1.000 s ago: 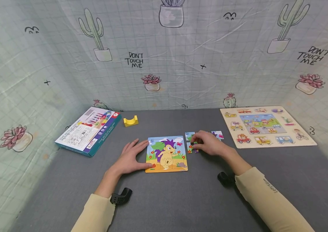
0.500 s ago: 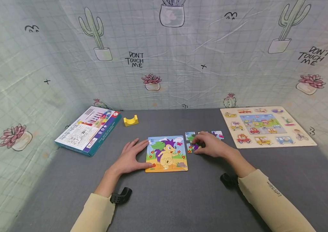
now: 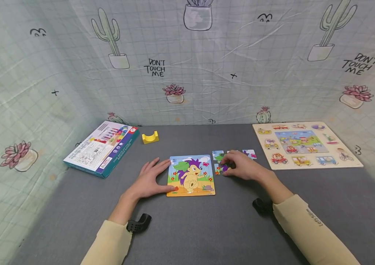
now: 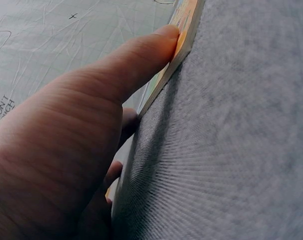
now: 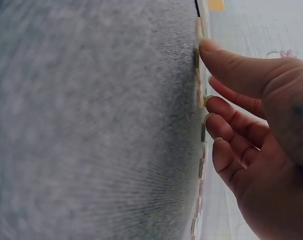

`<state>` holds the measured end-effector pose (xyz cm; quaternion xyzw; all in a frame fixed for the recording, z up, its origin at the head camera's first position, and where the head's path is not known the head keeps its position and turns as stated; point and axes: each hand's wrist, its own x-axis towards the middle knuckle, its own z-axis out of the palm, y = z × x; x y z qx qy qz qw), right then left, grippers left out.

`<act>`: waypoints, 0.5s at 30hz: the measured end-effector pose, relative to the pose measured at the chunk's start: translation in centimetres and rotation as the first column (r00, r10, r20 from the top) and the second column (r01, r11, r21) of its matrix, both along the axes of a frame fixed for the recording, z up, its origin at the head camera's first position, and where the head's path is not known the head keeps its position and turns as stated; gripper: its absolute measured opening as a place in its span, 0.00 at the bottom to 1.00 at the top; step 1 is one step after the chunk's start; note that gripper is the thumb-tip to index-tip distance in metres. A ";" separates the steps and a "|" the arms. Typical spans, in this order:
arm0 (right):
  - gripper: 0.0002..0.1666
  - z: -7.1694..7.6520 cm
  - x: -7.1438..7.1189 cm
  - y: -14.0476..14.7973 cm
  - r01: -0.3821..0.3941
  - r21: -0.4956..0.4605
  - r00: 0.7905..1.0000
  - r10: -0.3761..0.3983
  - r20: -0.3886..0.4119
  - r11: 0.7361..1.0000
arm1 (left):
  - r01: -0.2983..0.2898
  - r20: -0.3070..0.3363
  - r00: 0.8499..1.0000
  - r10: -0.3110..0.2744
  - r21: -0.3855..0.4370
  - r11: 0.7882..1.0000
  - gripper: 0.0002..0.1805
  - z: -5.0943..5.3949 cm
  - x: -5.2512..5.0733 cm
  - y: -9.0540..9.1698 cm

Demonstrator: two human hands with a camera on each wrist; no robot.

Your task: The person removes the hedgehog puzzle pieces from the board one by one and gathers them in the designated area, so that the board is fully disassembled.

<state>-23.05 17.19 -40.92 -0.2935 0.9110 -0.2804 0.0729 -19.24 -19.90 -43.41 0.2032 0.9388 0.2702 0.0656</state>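
In the head view, a square hedgehog puzzle (image 3: 191,176) lies on the grey table. My left hand (image 3: 152,179) rests at its left side, fingers spread; in the left wrist view the thumb (image 4: 151,47) touches the puzzle's edge. To the puzzle's right lie loose jigsaw pieces. One has a green leaf (image 3: 217,155), one has red flowers (image 3: 217,169). My right hand (image 3: 243,165) pinches a purple jigsaw piece (image 3: 224,168) beside the flower piece, low on the table. Another piece (image 3: 248,154) shows behind the hand; one more is mostly hidden by it.
A white and teal box (image 3: 102,149) lies at the left. Near the back stands a yellow arched block (image 3: 150,137). A wooden vehicle puzzle board (image 3: 334,162) lies at the right. Cactus-printed cloth (image 3: 207,81) hangs behind and along both sides.
My right hand has shifted slightly right, and the purple piece under its fingertips now lies a little higher beside the flower piece. My left hand and the hedgehog puzzle keep their place.
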 end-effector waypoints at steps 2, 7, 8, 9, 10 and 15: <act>0.17 0.1 0.1 0.0 0.014 -0.017 1.000 -0.014 0.000 1.000 | 0.007 -0.004 1.000 -0.007 0.002 1.000 0.54 -0.1 0.0 0.0; 0.20 0.4 0.5 -0.9 0.046 -0.061 0.999 -0.047 -0.014 0.997 | 0.015 -0.012 1.000 -0.015 0.012 1.000 0.54 -0.1 0.0 -0.1; 0.21 0.5 0.6 -1.3 0.051 -0.072 0.999 -0.052 -0.011 0.996 | 0.015 -0.011 1.000 -0.015 0.014 1.000 0.54 -0.1 0.0 -0.1; 0.22 0.6 0.7 -1.7 0.053 -0.081 0.999 -0.054 -0.007 0.995 | 0.014 -0.011 1.000 -0.014 0.014 1.000 0.54 -0.1 0.0 -0.1; 0.22 0.8 0.8 -2.1 0.053 -0.096 0.999 -0.053 0.001 0.994 | 0.013 -0.011 1.000 -0.012 0.013 1.000 0.54 -0.1 0.0 -0.1; 0.25 1.3 1.0 -4.4 0.048 -0.149 0.998 -0.043 0.038 0.988 | 0.012 -0.014 1.000 -0.011 0.010 1.000 0.54 0.0 0.0 -0.1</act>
